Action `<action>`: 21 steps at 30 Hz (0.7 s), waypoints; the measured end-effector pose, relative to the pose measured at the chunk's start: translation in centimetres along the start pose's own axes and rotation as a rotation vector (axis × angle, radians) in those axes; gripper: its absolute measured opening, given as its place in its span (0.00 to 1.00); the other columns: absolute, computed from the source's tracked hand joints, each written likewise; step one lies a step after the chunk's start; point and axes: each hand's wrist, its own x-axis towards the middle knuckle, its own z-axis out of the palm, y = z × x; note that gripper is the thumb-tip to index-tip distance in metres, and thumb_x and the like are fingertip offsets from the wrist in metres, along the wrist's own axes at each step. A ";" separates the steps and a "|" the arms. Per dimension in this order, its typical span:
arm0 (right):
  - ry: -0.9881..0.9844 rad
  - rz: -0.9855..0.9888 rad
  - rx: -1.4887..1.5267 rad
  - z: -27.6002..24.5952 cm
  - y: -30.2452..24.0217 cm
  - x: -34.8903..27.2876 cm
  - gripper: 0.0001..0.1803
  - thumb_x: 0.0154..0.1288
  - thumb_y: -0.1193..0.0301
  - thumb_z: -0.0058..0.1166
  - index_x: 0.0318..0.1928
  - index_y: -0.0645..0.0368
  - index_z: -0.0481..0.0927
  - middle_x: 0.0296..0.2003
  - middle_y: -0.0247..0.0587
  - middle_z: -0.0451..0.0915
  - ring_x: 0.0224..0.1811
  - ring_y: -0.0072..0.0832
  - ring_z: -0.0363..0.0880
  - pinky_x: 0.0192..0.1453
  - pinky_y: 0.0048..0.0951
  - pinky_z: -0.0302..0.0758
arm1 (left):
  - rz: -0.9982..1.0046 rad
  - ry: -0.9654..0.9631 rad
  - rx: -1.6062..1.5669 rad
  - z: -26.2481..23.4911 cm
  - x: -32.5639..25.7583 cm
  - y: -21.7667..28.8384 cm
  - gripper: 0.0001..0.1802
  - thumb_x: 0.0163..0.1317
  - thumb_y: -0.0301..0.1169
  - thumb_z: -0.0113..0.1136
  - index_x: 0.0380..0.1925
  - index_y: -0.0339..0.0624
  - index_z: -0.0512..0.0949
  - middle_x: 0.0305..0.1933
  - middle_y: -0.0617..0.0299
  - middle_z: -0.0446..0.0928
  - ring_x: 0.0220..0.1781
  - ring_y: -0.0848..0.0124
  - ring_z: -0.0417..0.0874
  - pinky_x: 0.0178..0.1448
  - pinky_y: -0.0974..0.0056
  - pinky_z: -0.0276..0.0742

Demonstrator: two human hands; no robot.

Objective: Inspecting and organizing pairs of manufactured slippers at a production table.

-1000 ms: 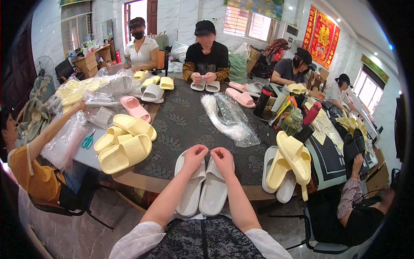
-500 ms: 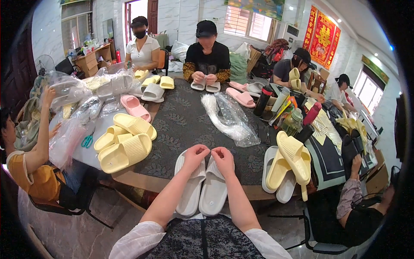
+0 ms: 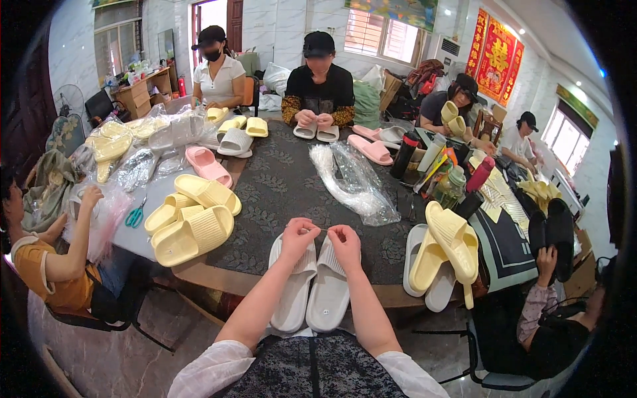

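Note:
A pair of light grey slide slippers lies at the table's near edge, the left slipper (image 3: 288,305) touching the right slipper (image 3: 328,298), toes away from me. Above their ribbed straps my left hand (image 3: 298,240) is closed in a pinch, fingertips facing those of my right hand (image 3: 344,245), which pinches too. Something thin and pale seems to run between the fingertips, too small to make out. Farther off, a clear plastic bag (image 3: 378,209) holds a bundle of thin white strands (image 3: 325,162).
Yellow slippers (image 3: 192,235) are piled to my left, near blue scissors (image 3: 135,215). On my right, yellow slippers (image 3: 438,259) lie on grey ones (image 3: 417,239). Beyond stand bottles (image 3: 455,186). Several co-workers sit around the dark patterned tablecloth (image 3: 265,199); one handles black slippers (image 3: 557,235).
My fingertips have drawn slightly apart; the grey slippers stay put. The co-worker at left has lowered a raised hand from the plastic bags. At right, the black slippers have been turned and shifted.

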 end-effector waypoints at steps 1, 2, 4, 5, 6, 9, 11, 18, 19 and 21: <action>-0.003 -0.002 0.002 0.1 0.0 0.0 0.08 0.59 0.70 0.62 0.37 0.60 0.82 0.31 0.34 0.80 0.32 0.22 0.75 0.40 0.25 0.73 | 0.011 0.003 -0.023 -0.2 0.1 -0.4 0.08 0.52 0.30 0.71 0.30 0.38 0.83 0.49 0.59 0.75 0.43 0.75 0.79 0.45 0.71 0.77; -0.015 -0.047 -0.024 0.0 -0.1 -0.1 0.08 0.59 0.70 0.62 0.36 0.60 0.82 0.31 0.34 0.80 0.32 0.21 0.75 0.39 0.25 0.73 | 0.010 0.001 -0.024 -0.1 0.0 -0.1 0.08 0.52 0.30 0.71 0.30 0.38 0.83 0.49 0.59 0.75 0.43 0.75 0.79 0.45 0.71 0.77; -0.025 -0.091 -0.050 -0.2 -0.3 -0.2 0.07 0.59 0.70 0.62 0.36 0.60 0.82 0.30 0.34 0.79 0.31 0.21 0.74 0.38 0.25 0.73 | 0.038 -0.069 0.084 0.0 -0.2 0.4 0.08 0.52 0.30 0.70 0.30 0.37 0.83 0.48 0.58 0.75 0.41 0.76 0.79 0.45 0.70 0.77; -0.050 -0.106 -0.068 -0.2 -0.5 -0.2 0.07 0.59 0.71 0.62 0.36 0.61 0.82 0.30 0.34 0.79 0.31 0.21 0.74 0.38 0.25 0.73 | 0.039 -0.067 0.084 0.0 -0.2 0.3 0.08 0.52 0.30 0.70 0.30 0.37 0.83 0.48 0.58 0.75 0.41 0.76 0.79 0.45 0.70 0.77; -0.074 -0.121 -0.086 -0.2 -0.7 -0.2 0.07 0.59 0.71 0.62 0.36 0.61 0.82 0.30 0.34 0.79 0.30 0.21 0.74 0.38 0.25 0.73 | 0.075 -0.074 0.111 0.0 -0.2 0.3 0.08 0.52 0.30 0.70 0.30 0.38 0.83 0.48 0.59 0.75 0.41 0.76 0.79 0.44 0.71 0.77; -0.010 -0.068 -0.053 -0.1 0.1 0.0 0.07 0.59 0.71 0.62 0.36 0.60 0.82 0.31 0.34 0.80 0.32 0.22 0.75 0.39 0.25 0.73 | 0.067 -0.038 0.095 0.2 -0.2 0.5 0.09 0.51 0.32 0.71 0.29 0.40 0.83 0.47 0.59 0.77 0.42 0.74 0.79 0.44 0.69 0.75; -0.009 -0.059 -0.049 -0.1 0.2 0.0 0.07 0.59 0.71 0.62 0.36 0.60 0.82 0.31 0.34 0.80 0.32 0.22 0.75 0.39 0.25 0.73 | 0.021 0.009 0.053 0.2 -0.2 0.8 0.09 0.51 0.34 0.71 0.29 0.42 0.84 0.46 0.59 0.78 0.43 0.71 0.79 0.44 0.67 0.74; -0.057 -0.096 -0.117 -0.1 -0.5 -0.2 0.06 0.59 0.71 0.61 0.36 0.60 0.82 0.30 0.34 0.79 0.31 0.22 0.75 0.38 0.25 0.73 | 0.065 -0.056 0.120 0.2 -0.4 1.0 0.09 0.52 0.31 0.70 0.31 0.39 0.83 0.43 0.62 0.78 0.38 0.76 0.78 0.41 0.70 0.75; -0.054 -0.095 -0.118 -0.2 -0.3 -0.1 0.06 0.59 0.71 0.61 0.36 0.60 0.82 0.30 0.34 0.79 0.31 0.22 0.75 0.38 0.25 0.73 | 0.086 -0.029 0.106 0.4 -0.4 1.3 0.09 0.53 0.31 0.70 0.31 0.39 0.83 0.42 0.62 0.78 0.38 0.76 0.78 0.41 0.70 0.75; 0.007 0.036 0.040 -0.1 -0.2 0.0 0.06 0.59 0.71 0.61 0.36 0.60 0.82 0.31 0.35 0.79 0.33 0.23 0.76 0.40 0.26 0.73 | 0.043 0.003 0.097 0.3 -0.5 1.4 0.09 0.53 0.32 0.70 0.30 0.39 0.83 0.41 0.62 0.78 0.38 0.74 0.79 0.41 0.69 0.75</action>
